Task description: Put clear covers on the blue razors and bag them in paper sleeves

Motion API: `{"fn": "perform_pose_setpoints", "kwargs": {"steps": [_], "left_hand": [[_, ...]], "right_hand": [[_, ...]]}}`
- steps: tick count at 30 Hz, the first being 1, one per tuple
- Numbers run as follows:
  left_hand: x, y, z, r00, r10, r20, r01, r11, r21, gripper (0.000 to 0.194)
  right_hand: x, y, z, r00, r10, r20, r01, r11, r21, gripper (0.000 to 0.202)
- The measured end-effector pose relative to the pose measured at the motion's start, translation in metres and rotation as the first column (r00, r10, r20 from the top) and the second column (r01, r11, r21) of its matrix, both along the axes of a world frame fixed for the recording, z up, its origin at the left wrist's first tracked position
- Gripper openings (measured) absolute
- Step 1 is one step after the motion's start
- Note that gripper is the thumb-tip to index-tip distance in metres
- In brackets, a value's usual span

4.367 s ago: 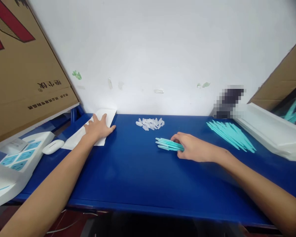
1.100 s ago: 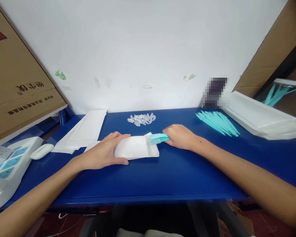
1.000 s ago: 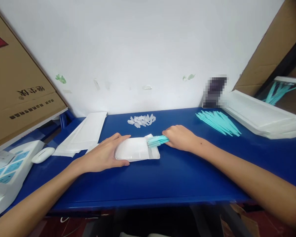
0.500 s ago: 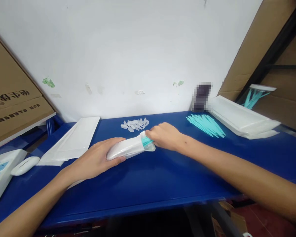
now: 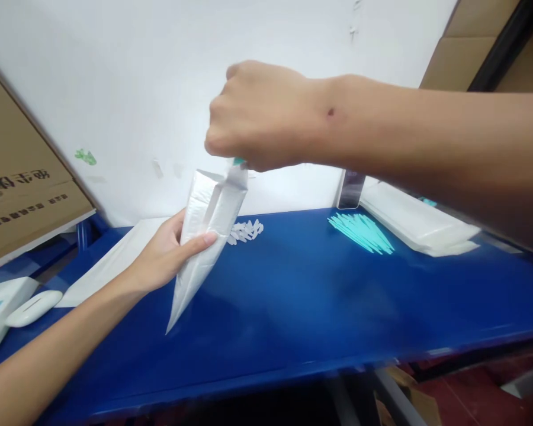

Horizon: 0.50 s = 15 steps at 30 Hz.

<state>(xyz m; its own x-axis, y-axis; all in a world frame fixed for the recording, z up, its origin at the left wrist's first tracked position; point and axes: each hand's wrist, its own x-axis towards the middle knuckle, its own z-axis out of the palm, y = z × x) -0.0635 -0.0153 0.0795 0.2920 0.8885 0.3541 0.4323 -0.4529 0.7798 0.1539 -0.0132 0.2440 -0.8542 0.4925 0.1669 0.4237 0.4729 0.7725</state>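
Observation:
My left hand [image 5: 171, 248] grips a white, shiny pouch [image 5: 206, 219], thumb across its front; the pouch stands tilted, its pointed end down and its opening up. Above that opening my right hand [image 5: 257, 115] is closed in a fist, seen from the back. A bit of teal [image 5: 238, 161] shows under its fingers at the pouch's mouth; the rest of what it holds is hidden. Small whitish pieces [image 5: 247, 231] lie in a pile behind the pouch. Several teal sticks [image 5: 362, 232] lie in a heap on the blue table [image 5: 293, 319].
Flat white packets [image 5: 408, 213] lie at the right, beside an upright phone [image 5: 350, 189] at the wall. White sheets [image 5: 111, 263], a white oval object [image 5: 34, 309] and a white tray [image 5: 9, 296] are at the left, below a cardboard box [image 5: 22, 177].
My right hand has risen, still closed. The pouch, in my left hand, has turned from nearly level to steep with its opening up. The view has shifted slightly.

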Motion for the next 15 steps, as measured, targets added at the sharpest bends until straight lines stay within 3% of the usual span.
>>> {"fn": "perform_pose_setpoints", "kwargs": {"steps": [5, 6, 10, 13, 15], "left_hand": [[0.001, 0.004, -0.013, 1.0, -0.001, -0.019, 0.002, 1.0, 0.022, 0.067], [0.002, 0.005, -0.014, 1.0, -0.01, -0.029, 0.011, 1.0, 0.022, 0.068], [0.006, 0.002, -0.017, 0.991, -0.113, -0.076, 0.115, 0.993, 0.015, 0.072], [0.005, 0.001, -0.017, 0.961, -0.26, -0.093, 0.261, 0.965, -0.008, 0.085], [-0.002, 0.006, -0.017, 0.936, -0.348, -0.056, 0.344, 0.937, -0.064, 0.097]], "right_hand": [[0.013, 0.006, -0.006, 0.998, -0.056, 0.035, 0.054, 0.997, 0.051, 0.012], [0.014, 0.008, -0.01, 0.999, -0.03, 0.018, 0.03, 0.999, 0.013, 0.003], [0.014, 0.007, -0.038, 0.988, 0.131, -0.087, -0.149, 0.955, -0.256, 0.042], [0.013, -0.002, -0.055, 0.97, 0.17, -0.172, -0.227, 0.888, -0.4, 0.028], [0.019, -0.009, -0.056, 0.969, 0.104, -0.225, -0.206, 0.843, -0.497, 0.031]]}}
